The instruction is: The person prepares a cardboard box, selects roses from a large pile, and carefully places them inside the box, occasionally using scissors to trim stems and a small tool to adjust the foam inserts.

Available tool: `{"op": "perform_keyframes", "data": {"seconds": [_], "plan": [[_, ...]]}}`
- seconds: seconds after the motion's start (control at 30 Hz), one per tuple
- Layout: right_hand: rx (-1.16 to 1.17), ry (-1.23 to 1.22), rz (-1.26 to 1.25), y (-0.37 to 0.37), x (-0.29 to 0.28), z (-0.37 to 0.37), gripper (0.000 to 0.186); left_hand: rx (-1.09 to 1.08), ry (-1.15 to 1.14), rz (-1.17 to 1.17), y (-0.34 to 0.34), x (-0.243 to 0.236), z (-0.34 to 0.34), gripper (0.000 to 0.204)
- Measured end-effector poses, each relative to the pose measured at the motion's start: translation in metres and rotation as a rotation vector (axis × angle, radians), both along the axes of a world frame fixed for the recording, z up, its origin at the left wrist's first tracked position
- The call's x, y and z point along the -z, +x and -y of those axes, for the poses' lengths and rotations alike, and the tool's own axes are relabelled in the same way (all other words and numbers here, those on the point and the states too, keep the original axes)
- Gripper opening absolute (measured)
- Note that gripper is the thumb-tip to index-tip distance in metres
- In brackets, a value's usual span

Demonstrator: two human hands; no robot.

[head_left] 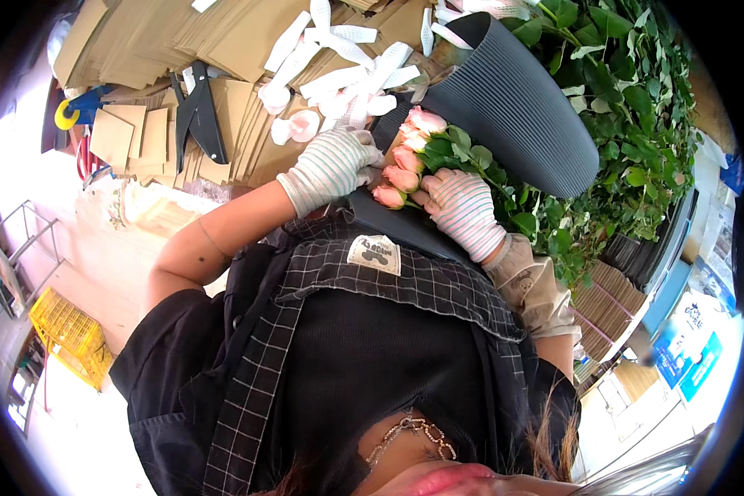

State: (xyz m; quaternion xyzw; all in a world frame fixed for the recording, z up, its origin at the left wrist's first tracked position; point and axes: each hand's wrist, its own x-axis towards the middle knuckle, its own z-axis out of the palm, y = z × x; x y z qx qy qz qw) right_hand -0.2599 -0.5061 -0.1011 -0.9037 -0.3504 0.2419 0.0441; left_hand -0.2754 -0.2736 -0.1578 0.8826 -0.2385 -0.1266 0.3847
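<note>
Several pink roses [403,178] lie in a row in front of me, blooms to the left and leafy stems to the right. My right hand [465,212], in a striped knit glove, is closed around them just behind the lowest blooms. Left of the blooms is my left hand [332,168], gloved alike, its fingers curled together; what they pinch, if anything, is hidden. Under the roses lies a dark flat surface [405,228]. Beyond them rises a curved dark grey ribbed sheet [517,103]. A pale pink foam net sleeve [296,126] lies near my left hand.
White foam net sleeves [339,74] are heaped on stacked cardboard pieces [223,41]. A black stapler-like tool [198,120] and a yellow tape roll [64,116] lie left. Leafy stems [620,107] crowd the right. A yellow crate [73,335] stands on the floor.
</note>
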Motion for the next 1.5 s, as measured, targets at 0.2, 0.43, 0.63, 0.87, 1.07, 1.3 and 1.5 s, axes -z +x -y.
{"op": "perform_keyframes", "data": {"seconds": [0.2,0.43,0.63,0.87,1.07,1.3,1.5], "plan": [[0.04,0.095,-0.06,0.0,-0.001,0.001,0.029,0.008,-0.064,0.018,-0.005,0.013,0.0,0.02],[0.036,0.076,-0.307,0.021,-0.009,-0.002,0.032,-0.01,-0.077,0.01,-0.007,0.016,0.002,0.019],[0.213,0.099,-0.237,0.009,0.003,-0.009,0.042,-0.105,-0.245,-0.174,0.01,-0.001,-0.013,0.023],[0.257,0.14,-0.037,0.005,-0.015,-0.005,0.024,0.349,0.05,0.242,0.016,-0.011,0.008,0.033],[0.13,0.025,0.227,-0.002,0.008,-0.001,0.014,0.414,0.145,0.183,0.015,-0.016,0.011,0.036],[0.071,0.136,0.324,0.003,0.009,-0.005,0.013,0.438,0.194,0.118,0.013,-0.012,0.011,0.041],[-0.033,0.115,0.398,0.005,0.015,-0.004,0.012,0.343,0.08,0.102,0.012,-0.011,0.01,0.023]]}}
